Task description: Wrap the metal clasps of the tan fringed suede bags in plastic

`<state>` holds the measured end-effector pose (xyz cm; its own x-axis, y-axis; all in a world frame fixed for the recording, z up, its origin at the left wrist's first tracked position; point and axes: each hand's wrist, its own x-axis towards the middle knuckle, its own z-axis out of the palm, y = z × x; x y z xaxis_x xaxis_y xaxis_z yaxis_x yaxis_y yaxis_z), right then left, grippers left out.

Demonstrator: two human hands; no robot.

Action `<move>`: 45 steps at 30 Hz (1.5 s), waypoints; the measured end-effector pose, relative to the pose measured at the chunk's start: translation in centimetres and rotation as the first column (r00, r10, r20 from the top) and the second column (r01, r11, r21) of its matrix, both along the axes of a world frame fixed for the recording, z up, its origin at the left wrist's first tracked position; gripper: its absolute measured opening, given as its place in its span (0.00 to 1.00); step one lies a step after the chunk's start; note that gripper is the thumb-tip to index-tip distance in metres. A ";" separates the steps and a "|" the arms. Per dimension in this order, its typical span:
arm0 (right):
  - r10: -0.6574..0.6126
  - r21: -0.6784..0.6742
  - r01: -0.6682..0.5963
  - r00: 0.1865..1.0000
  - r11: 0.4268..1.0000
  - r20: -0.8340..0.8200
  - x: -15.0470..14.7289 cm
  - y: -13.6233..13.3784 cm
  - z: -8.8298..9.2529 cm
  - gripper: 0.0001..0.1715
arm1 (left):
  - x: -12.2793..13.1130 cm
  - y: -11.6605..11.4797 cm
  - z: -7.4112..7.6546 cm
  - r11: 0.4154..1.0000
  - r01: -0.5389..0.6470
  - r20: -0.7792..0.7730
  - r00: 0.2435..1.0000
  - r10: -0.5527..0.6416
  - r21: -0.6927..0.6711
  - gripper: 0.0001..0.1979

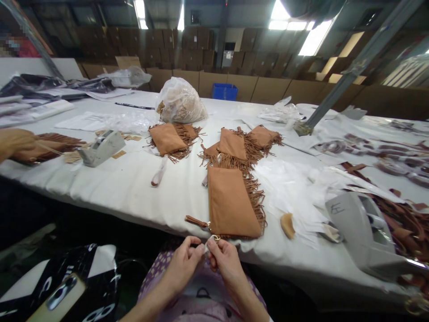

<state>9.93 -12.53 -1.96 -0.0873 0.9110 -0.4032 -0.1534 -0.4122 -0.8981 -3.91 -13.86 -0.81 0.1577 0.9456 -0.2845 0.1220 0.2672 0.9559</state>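
Observation:
A tan fringed zip pouch (229, 203) lies flat at the table's front edge, its fringe to the right. A narrow zipper pull (196, 221) sticks out to the left from its lower left corner. Just below that corner is a gold ring (216, 237). My right hand (224, 257) pinches the ring, thumb on top. Beside it my left hand (188, 256) is closed, thumb and fingertips on a small white wrapping (207, 245) by the ring. Its material is too small to make out.
More fringed pouches (233, 144) lie behind, with another pouch (169, 139) to their left. Tape dispensers stand left (102, 147) and right (363, 232). A stuffed plastic bag (182, 100) sits farther back. At far left, another person's hand (15, 142) is over a brown fringed piece.

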 end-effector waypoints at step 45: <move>-0.199 0.495 -0.240 0.707 0.835 0.679 1.5 -1.3 -0.4 0.12 | -0.1 0.3 -1.4 0.984 0.128 0.304 0.949 -0.085 -0.124 0.22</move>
